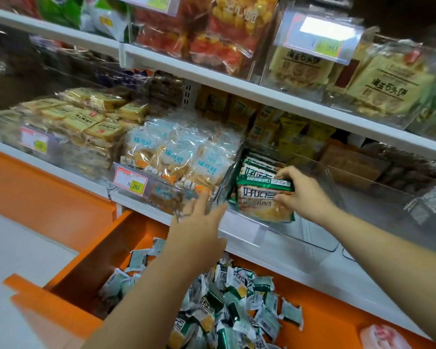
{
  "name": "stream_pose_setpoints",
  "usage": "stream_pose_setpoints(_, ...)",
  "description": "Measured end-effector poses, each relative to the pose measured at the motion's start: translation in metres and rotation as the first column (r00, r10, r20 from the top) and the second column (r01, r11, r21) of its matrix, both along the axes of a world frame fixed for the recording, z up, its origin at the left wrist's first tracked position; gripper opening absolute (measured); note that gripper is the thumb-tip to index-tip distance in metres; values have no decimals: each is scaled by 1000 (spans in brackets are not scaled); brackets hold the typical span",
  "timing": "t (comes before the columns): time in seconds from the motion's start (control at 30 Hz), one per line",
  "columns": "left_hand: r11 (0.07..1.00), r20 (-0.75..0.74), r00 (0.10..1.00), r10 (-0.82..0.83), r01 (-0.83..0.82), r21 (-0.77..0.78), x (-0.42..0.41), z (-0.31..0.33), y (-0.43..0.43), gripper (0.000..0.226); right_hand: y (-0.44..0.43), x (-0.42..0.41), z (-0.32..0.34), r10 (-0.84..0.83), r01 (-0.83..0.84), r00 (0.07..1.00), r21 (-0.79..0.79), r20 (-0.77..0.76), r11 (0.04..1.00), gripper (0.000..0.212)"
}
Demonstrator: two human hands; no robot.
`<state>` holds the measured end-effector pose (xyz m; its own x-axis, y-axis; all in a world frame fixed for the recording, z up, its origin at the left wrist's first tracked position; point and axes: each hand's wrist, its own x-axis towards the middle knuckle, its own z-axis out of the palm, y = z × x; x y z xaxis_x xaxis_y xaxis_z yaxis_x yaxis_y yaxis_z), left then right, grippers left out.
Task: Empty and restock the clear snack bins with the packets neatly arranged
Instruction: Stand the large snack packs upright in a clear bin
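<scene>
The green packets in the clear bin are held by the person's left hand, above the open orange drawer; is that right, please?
Not quite: the head view shows the right hand holding the green packets in the clear bin, above the open orange drawer. The left hand, fingers straight, only reaches toward the bin's left wall.

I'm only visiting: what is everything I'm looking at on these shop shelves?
clear plastic bin: one, see-through, middle shelf, centre-right
green-and-white snack packets: a few, stacked inside that bin
orange drawer: one, pulled open below
loose green-and-white packets: many, heaped in the drawer
blue-printed clear packets: several, next bin leftward
yellow packets: many, far-left bin
red-and-yellow bags: several, upper shelf
cream packets: several, upper shelf, right
left hand: open, reaching to the bin's left front corner
right hand: holding the stacked packets
</scene>
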<state>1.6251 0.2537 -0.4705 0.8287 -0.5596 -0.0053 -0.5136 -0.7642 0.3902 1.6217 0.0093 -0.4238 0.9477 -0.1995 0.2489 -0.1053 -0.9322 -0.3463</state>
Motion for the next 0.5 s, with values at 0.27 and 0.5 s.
stream_pose_setpoints(0.27,997,-60,998,-20,24,74,8,-12,-11,72,-4,44,-28,-223,206,974,-305,-22,930,38)
stream_pose_setpoints(0.5,995,-29,999,-19,21,94,4,-11,-12,73,-3,23,-15,-173,165,985,-297,-3,941,53)
